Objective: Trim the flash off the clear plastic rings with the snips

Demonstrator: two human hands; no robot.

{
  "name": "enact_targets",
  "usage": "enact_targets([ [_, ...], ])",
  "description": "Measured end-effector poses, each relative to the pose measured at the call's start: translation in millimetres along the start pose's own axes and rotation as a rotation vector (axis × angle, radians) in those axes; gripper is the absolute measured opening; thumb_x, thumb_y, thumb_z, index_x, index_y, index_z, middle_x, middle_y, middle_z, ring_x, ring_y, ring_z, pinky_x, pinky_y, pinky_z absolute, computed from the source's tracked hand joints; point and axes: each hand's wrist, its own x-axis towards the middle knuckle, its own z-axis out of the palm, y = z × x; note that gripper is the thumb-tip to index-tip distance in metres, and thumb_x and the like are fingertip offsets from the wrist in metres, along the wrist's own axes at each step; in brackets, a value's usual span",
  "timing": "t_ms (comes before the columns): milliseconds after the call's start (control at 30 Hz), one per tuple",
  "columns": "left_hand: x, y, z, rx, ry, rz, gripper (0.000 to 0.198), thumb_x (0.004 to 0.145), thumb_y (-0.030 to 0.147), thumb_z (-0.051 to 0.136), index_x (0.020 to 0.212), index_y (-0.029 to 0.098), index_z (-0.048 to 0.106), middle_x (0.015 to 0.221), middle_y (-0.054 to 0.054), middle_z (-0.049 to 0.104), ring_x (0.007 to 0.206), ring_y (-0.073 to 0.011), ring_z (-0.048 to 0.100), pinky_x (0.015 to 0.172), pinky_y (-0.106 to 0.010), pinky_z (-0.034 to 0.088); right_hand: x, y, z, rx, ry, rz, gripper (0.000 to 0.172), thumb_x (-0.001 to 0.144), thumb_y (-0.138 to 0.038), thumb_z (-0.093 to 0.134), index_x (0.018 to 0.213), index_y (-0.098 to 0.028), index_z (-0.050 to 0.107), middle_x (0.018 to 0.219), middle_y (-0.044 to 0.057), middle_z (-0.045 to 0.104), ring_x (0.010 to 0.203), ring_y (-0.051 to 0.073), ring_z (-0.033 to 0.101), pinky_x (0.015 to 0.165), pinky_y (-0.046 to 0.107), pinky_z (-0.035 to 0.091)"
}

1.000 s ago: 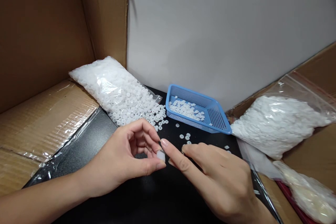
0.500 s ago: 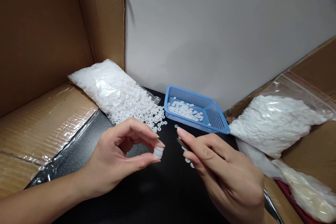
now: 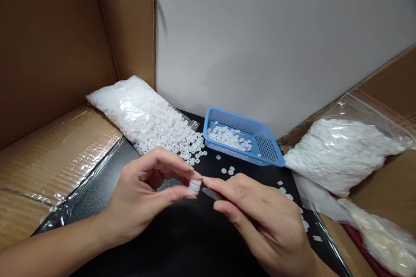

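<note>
My left hand (image 3: pixel 146 199) pinches a short stack of white plastic washers (image 3: pixel 194 186) between thumb and fingertips. Close beside it, my right hand (image 3: pixel 263 216) grips a thin metal blade (image 3: pixel 212 194) between thumb and index finger. The blade points left, its tip near the stack; whether it touches the washers I cannot tell. Some loose washers (image 3: pixel 231 172) lie on the black table (image 3: pixel 182 233) beyond my hands, and others (image 3: pixel 287 194) are partly hidden by my right hand.
A clear bag of white washers (image 3: pixel 139 112) spills onto the table at the back left. The blue perforated basket (image 3: pixel 242 114) holds small white pieces. Another full zip bag (image 3: pixel 338 151) rests at the right, above a bag with yellowish contents (image 3: pixel 386 238). Cardboard (image 3: pixel 58 156) borders the left side.
My right hand has moved left with the blade, bringing it up to the washer stack. Loose washers formerly behind that hand now show. My left hand has barely moved.
</note>
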Motion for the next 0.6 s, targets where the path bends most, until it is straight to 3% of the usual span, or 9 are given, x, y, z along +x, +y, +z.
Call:
enact_targets([
  [600,1.4,2.2,3.3,0.042,0.016,0.03,0.038,0.072,-0.005,0.081,0.096,0.025,0.076,0.088,0.005,0.08,0.082,-0.0097,0.076,0.078,-0.014,0.063,2.0,-0.7,3.6,-0.08,0.011,-0.055,0.027,0.1,-0.012,0.056,0.125,-0.008,0.066,0.09,0.012,0.075,0.071,0.016,0.067,0.058,0.027,0.054],
])
